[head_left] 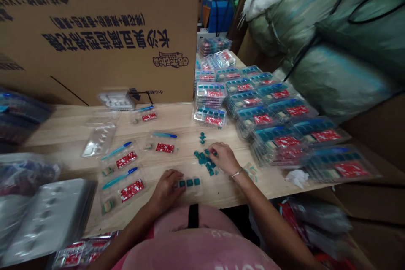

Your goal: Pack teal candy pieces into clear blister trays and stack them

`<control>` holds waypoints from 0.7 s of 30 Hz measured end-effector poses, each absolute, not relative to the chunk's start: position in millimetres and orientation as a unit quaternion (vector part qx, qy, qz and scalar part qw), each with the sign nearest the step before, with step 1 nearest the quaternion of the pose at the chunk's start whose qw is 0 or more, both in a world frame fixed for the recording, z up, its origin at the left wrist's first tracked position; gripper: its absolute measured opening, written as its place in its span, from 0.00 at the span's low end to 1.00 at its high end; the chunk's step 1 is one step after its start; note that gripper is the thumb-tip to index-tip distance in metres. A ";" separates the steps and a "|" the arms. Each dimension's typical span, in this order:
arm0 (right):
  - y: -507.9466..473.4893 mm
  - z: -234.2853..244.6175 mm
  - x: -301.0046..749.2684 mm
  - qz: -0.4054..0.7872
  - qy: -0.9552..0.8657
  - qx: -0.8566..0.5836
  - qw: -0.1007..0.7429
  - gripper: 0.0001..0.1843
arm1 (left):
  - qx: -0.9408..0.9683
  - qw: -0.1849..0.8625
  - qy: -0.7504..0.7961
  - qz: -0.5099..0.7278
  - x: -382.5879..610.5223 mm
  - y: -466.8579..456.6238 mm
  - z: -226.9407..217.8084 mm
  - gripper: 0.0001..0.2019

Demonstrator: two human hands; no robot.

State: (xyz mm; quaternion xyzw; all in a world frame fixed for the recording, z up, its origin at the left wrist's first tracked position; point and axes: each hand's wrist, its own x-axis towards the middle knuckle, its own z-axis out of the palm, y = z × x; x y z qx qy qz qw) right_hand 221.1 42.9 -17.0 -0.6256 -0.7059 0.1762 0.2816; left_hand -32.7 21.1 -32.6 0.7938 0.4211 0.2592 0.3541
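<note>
A clear plastic blister tray (196,189) lies near the table's front edge, with a row of teal square pieces (189,182) in its pockets. My left hand (168,189) grips the tray's left end, its fingers bent over the plastic and hiding that part. To the right and farther off is a loose pile of teal pieces (203,158). My right hand (225,159) is at the pile's right side, thumb and fingers pinched at a teal piece on its edge. A few pale green flat pieces (251,171) lie under and beside my right wrist.
Several clear packs with blue pens and red dotted packets (132,190) lie to the left. Stacks of filled packs (275,139) line the right side. A large cardboard box (110,63) stands behind. Grey trays (47,219) are stacked front left, and a crumpled white tissue (297,178) sits right.
</note>
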 end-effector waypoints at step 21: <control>70.8 -19.7 199.8 0.153 -0.721 -0.647 0.197 0.12 | 0.644 0.503 0.480 0.319 1.9 51.5 -17.4 0.07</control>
